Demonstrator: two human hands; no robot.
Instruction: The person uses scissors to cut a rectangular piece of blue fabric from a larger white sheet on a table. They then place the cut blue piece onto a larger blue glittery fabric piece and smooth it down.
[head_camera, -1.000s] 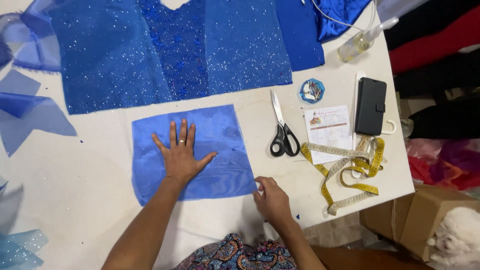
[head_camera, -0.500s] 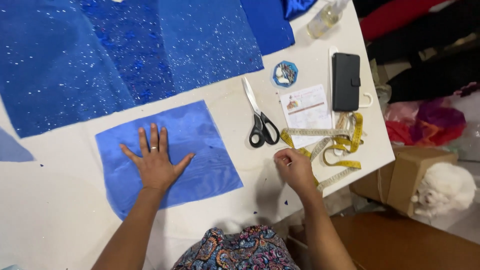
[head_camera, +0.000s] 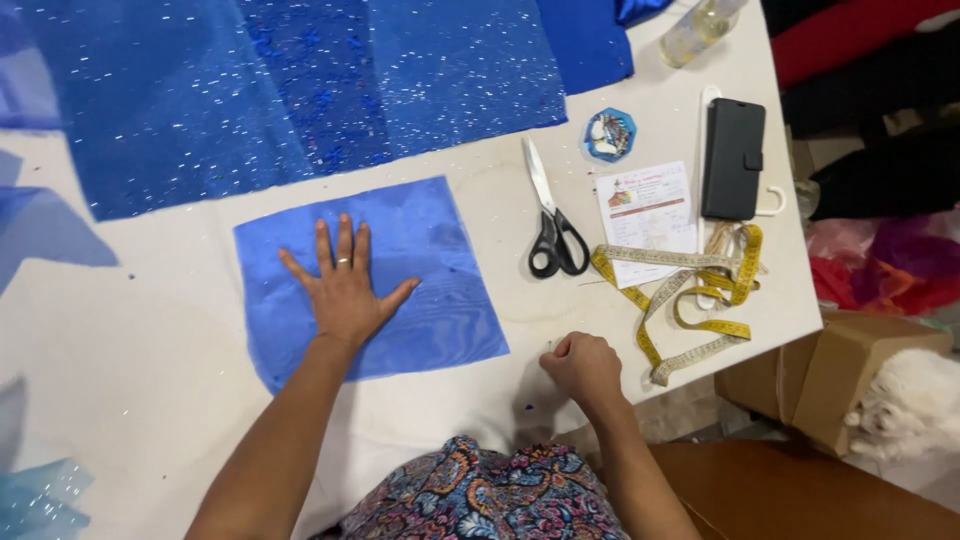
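My left hand (head_camera: 345, 290) lies flat with fingers spread on a small blue fabric piece (head_camera: 430, 290) on the white table (head_camera: 130, 350). A ring shows on one finger. My right hand (head_camera: 583, 365) rests near the table's front edge, right of the fabric, with fingers curled in; whether something tiny is pinched in them I cannot tell. Black-handled scissors (head_camera: 552, 220) lie shut just beyond the right hand. A yellow measuring tape (head_camera: 690, 290) is coiled loosely to their right.
A large sparkly blue cloth (head_camera: 300, 90) covers the far side. A printed card (head_camera: 648, 210), a black phone case (head_camera: 733, 158), a small blue hexagonal tin (head_camera: 609, 134) and a clear bottle (head_camera: 700, 25) sit at the right. A cardboard box (head_camera: 840, 370) and a white furry animal (head_camera: 915, 405) are on the floor.
The view has shifted, so everything sits lower and further right in frame. My right hand stayed near the table's front edge. My left hand stays flat on the fabric.
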